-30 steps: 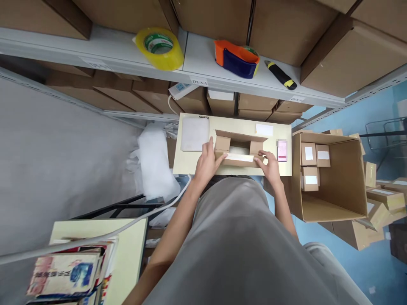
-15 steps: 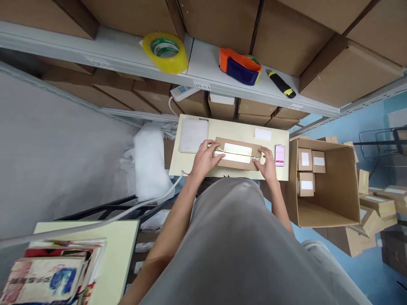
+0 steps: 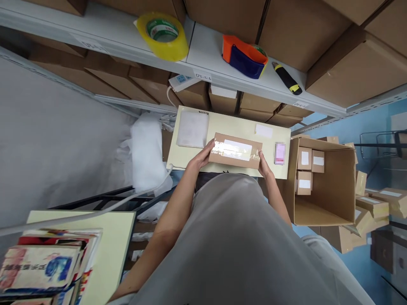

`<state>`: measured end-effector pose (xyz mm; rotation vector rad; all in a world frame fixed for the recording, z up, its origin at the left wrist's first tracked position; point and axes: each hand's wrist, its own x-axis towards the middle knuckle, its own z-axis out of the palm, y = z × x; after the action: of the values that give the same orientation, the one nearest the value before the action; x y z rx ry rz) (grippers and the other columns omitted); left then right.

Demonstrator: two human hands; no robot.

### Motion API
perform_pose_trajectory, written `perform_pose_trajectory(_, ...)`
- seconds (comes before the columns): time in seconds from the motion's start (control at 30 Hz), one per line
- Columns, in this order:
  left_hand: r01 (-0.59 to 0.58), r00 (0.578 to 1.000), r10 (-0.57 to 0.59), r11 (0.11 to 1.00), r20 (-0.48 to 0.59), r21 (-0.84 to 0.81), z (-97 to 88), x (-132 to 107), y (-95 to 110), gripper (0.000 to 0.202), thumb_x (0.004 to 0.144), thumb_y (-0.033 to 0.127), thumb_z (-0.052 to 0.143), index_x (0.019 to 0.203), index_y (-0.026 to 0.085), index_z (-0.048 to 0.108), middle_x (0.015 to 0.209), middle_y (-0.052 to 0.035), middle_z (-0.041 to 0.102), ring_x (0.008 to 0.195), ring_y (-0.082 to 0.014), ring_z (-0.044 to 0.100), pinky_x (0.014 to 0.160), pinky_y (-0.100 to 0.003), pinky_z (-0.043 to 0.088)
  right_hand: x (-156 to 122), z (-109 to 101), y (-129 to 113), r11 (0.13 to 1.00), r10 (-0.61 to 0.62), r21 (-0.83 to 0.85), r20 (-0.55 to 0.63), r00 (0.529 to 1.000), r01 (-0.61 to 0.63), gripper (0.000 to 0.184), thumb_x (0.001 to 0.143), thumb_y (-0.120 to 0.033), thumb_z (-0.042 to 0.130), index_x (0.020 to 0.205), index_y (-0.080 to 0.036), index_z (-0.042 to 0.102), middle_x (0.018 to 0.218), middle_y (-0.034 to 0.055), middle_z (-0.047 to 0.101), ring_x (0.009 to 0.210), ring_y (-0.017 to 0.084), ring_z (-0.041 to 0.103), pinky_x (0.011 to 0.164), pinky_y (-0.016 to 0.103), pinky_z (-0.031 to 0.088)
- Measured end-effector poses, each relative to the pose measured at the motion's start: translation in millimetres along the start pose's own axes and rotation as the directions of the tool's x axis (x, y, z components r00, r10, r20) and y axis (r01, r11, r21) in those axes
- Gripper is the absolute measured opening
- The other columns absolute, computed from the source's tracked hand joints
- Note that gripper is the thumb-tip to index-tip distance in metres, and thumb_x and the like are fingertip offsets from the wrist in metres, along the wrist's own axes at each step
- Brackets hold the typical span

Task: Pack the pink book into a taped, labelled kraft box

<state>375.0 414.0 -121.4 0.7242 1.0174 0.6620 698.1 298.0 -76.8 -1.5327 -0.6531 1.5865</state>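
Observation:
A long brown cardboard box [image 3: 219, 158] with a white label [image 3: 237, 150] and shiny clear tape on its top is held between my two hands over the pale yellow table [image 3: 178, 157]. My left hand [image 3: 203, 155] grips its left end, the fingers partly hidden behind the box. At the opposite end my right hand [image 3: 263, 164] is closed on the side. A smartphone [image 3: 280, 153] lies on the table to the right of the box. To the left of it lies a flat whitish pad [image 3: 192, 128], and a white slip [image 3: 263, 130] rests behind.
Above the table, a shelf [image 3: 206, 51] bears a yellow tape roll [image 3: 171, 46], an orange and blue tape dispenser [image 3: 244, 59] and a utility knife [image 3: 286, 78]. A large open carton [image 3: 333, 182] with several small boxes stands right. White wrap [image 3: 146, 152] and stacked magazines [image 3: 41, 267] are left.
My fingers have moved from the taped top of the box to its two ends. The box now appears lifted and tilted, with its label more exposed.

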Motion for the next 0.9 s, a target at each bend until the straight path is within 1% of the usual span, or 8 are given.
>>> perform_pose_trajectory(0.1, 0.154, 0.985, -0.151, 0.988, 0.086, -0.03, 0.2, 2, 0, 0.099, 0.083, 0.097, 0.077, 0.146, 0.022, 0.078, 0.143, -0.0183, 0.082, 0.147, -0.043, 0.071, 0.124, -0.052, 0.06, 3, -1, -3, 0.999, 0.034, -0.022, 0.045, 0.998, -0.033, 0.1, 0.091, -0.105, 0.051, 0.147, -0.025, 0.073, 0.147, 0.0142, 0.081, 0.151, 0.035, 0.068, 0.129, 0.059, 0.057)
perform_pose_trajectory(0.23, 0.27, 0.96, -0.269, 0.963, 0.079, -0.004, 4.0, 5, -6, 0.088, 0.093, 0.095, 0.067, 0.137, 0.021, 0.082, 0.134, -0.0185, 0.086, 0.14, -0.0404, 0.076, 0.119, -0.048, 0.063, 8, -3, -7, 0.997, 0.053, -0.052, 0.053, 0.997, -0.05, 0.092, 0.097, -0.101, 0.046, 0.132, -0.022, 0.08, 0.135, 0.0165, 0.085, 0.144, 0.036, 0.072, 0.121, 0.057, 0.062)
perform_pose_trajectory(0.47, 0.154, 0.987, -0.149, 0.984, 0.054, -0.094, 9.7, 6, -28, 0.09, 0.091, 0.097, 0.068, 0.134, 0.019, 0.08, 0.129, -0.0193, 0.086, 0.135, -0.0389, 0.078, 0.117, -0.051, 0.064, 5, -10, -9, 0.992, 0.113, -0.065, 0.001, 0.994, -0.113, 0.092, 0.099, -0.099, 0.043, 0.138, -0.024, 0.079, 0.129, 0.0137, 0.087, 0.139, 0.036, 0.075, 0.118, 0.053, 0.064)
perform_pose_trajectory(0.6, 0.185, 0.981, -0.181, 0.98, 0.067, -0.067, 8.8, 3, -32, 0.088, 0.095, 0.096, 0.062, 0.134, 0.018, 0.079, 0.126, -0.0189, 0.086, 0.133, -0.0385, 0.079, 0.117, -0.053, 0.064, 4, -10, -5, 0.992, 0.127, -0.033, 0.028, 0.992, -0.126, 0.093, 0.097, -0.1, 0.046, 0.144, -0.024, 0.075, 0.137, 0.0144, 0.085, 0.14, 0.036, 0.075, 0.118, 0.055, 0.064)
perform_pose_trajectory(0.73, 0.194, 0.981, -0.192, 0.979, 0.04, -0.064, 10.7, 12, -29, 0.083, 0.098, 0.092, 0.063, 0.133, 0.018, 0.077, 0.123, -0.0191, 0.087, 0.13, -0.037, 0.08, 0.117, -0.053, 0.064, 21, -9, -6, 0.991, 0.13, 0.016, 0.03, 0.991, -0.13, 0.093, 0.098, -0.099, 0.046, 0.144, -0.023, 0.073, 0.137, 0.0148, 0.085, 0.138, 0.037, 0.076, 0.117, 0.056, 0.065)
perform_pose_trajectory(0.8, 0.161, 0.987, -0.162, 0.985, -0.01, -0.065, 13.9, 22, -26, 0.083, 0.097, 0.091, 0.067, 0.133, 0.017, 0.077, 0.126, -0.0198, 0.086, 0.131, -0.0361, 0.079, 0.116, -0.051, 0.063, 36, -10, -10, 0.994, 0.108, 0.026, 0.025, 0.994, -0.108, 0.094, 0.098, -0.099, 0.045, 0.142, -0.022, 0.074, 0.135, 0.0143, 0.086, 0.137, 0.037, 0.076, 0.115, 0.055, 0.065)
perform_pose_trajectory(0.87, 0.098, 0.983, -0.099, 0.995, -0.156, -0.019, 17.0, 34, -22, 0.082, 0.095, 0.087, 0.074, 0.136, 0.016, 0.076, 0.133, -0.0208, 0.084, 0.136, -0.0339, 0.077, 0.118, -0.048, 0.061, 52, -11, -14, 0.997, 0.075, 0.024, 0.033, 0.997, -0.076, 0.093, 0.098, -0.098, 0.045, 0.143, -0.022, 0.073, 0.134, 0.0133, 0.086, 0.135, 0.036, 0.077, 0.114, 0.052, 0.065)
perform_pose_trajectory(0.9, 0.065, 0.967, -0.058, 0.998, -0.247, 0.019, 18.1, 39, -19, 0.081, 0.094, 0.084, 0.078, 0.138, 0.016, 0.076, 0.138, -0.0213, 0.082, 0.139, -0.0329, 0.075, 0.12, -0.046, 0.059, 58, -12, -15, 0.998, 0.063, 0.016, 0.034, 0.997, -0.063, 0.092, 0.098, -0.097, 0.045, 0.143, -0.022, 0.073, 0.134, 0.0128, 0.086, 0.133, 0.035, 0.077, 0.114, 0.051, 0.065)
